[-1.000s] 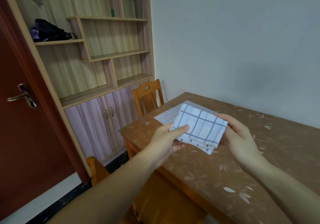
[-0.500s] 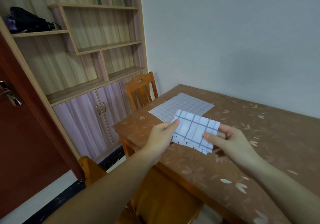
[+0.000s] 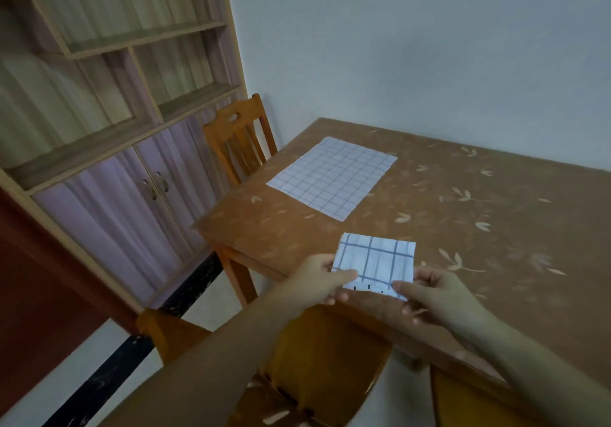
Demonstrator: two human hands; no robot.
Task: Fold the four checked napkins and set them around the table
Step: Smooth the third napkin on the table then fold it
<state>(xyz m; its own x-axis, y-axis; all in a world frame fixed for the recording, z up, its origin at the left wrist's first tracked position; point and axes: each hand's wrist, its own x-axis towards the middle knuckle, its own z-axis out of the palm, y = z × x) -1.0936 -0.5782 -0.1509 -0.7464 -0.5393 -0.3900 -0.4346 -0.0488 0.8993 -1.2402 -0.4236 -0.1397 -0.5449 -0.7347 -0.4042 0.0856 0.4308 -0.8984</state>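
A folded checked napkin (image 3: 377, 259), white with dark blue lines, is low over the near edge of the brown table (image 3: 479, 244). My left hand (image 3: 315, 279) pinches its near left corner. My right hand (image 3: 429, 291) pinches its near right corner. Whether the napkin touches the table I cannot tell. A second checked napkin (image 3: 334, 176) with a finer grid lies flat and unfolded at the table's far left end.
One wooden chair (image 3: 238, 138) stands at the table's far left end and another chair (image 3: 317, 354) is tucked in right below my arms. A wooden shelf unit with cupboard doors (image 3: 132, 195) lines the left wall. A plain wall runs behind the table.
Both hands have brought the folded napkin down from chest height toward the table's near edge. The view has tilted down and to the right.
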